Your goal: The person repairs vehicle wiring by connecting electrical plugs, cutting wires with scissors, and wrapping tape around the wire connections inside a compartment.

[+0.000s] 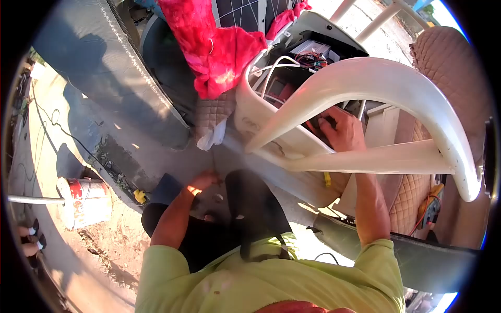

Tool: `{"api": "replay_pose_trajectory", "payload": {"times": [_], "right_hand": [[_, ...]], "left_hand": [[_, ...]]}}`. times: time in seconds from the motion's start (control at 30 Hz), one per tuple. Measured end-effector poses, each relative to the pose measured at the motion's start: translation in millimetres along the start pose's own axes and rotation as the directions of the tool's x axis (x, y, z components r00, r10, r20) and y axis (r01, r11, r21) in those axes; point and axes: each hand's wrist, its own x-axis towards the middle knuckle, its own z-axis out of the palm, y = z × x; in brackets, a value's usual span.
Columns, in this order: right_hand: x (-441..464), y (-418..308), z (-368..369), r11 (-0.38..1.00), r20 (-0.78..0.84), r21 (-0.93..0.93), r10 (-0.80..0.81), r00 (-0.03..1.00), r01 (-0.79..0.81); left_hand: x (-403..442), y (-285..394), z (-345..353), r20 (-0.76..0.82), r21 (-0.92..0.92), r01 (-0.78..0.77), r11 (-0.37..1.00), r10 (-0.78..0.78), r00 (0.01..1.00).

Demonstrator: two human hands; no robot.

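My right hand (342, 129) reaches through the white tubular frame (365, 75) into the open white housing (284, 128). Its fingers are bent at dark parts inside; what they hold, if anything, is hidden. Toward the top of the housing lies a silver box (313, 49) with a bundle of coloured wires (313, 61) beside it. White cables (271, 78) loop over the housing's left side. My left hand (205, 180) hangs low near my knee, its fingers blurred and hard to make out.
A red cloth (216, 49) hangs at the top centre. A red and white bucket (86, 202) stands on the left, with a pole across it. A quilted brown seat (412, 198) and a multimeter-like tool (430, 208) are at the right. Another person's feet (35, 241) show far left.
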Motion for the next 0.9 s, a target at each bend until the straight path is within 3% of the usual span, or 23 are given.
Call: {"api": "replay_pose_trajectory", "payload": {"times": [0.07,0.1,0.17,0.27,0.4,0.47,0.57,0.67,0.77,0.83,0.87,0.9], "right_hand": [[2,-4,1,1.0,-0.029,-0.023,0.011,1.0,-0.012],[1,-9,23,0.994,-0.088,0.11,0.027,0.996,-0.017],[-4,-10,8,0.992,-0.046,0.107,0.065,0.997,-0.06],[-7,-13,-3,0.989,-0.003,0.098,0.109,0.994,-0.108],[-5,-16,-9,0.978,0.05,0.094,0.18,0.982,-0.184],[-4,-7,-1,0.988,-0.027,0.098,0.12,0.992,-0.117],[-4,2,11,0.996,-0.158,0.075,0.065,0.985,-0.053],[0,0,10,0.995,-0.139,0.092,0.057,0.989,-0.045],[4,2,2,0.976,-0.006,0.189,0.108,0.994,-0.105],[6,8,-1,0.922,0.065,0.339,0.175,0.982,-0.187],[6,14,5,0.88,0.024,0.461,0.12,0.993,-0.117],[6,14,4,0.886,0.017,0.455,0.095,0.995,-0.092]], "left_hand": [[6,-14,6,0.001,-0.15,-0.041,0.988,0.042,0.999],[-37,3,-50,-0.119,-0.055,-0.027,0.998,0.02,0.993],[-35,1,-29,-0.171,-0.101,-0.054,0.993,0.036,0.985],[-57,14,8,-0.328,0.0,0.039,0.999,-0.036,0.944],[-102,57,30,-0.378,0.217,-0.081,0.973,0.16,0.912],[-132,91,47,-0.472,0.351,-0.043,0.935,0.217,0.854],[-161,119,64,-0.48,0.621,-0.119,0.775,0.496,0.723],[-173,135,76,-0.367,0.784,-0.308,0.54,0.802,0.471],[-185,152,87,-0.353,0.472,-0.493,0.731,0.669,0.654],[-179,155,102,-0.326,0.203,-0.522,0.828,0.56,0.762],[-176,155,111,-0.293,0.062,-0.517,0.854,0.511,0.808],[-171,155,119,-0.257,0.052,-0.49,0.87,0.485,0.836]]}}
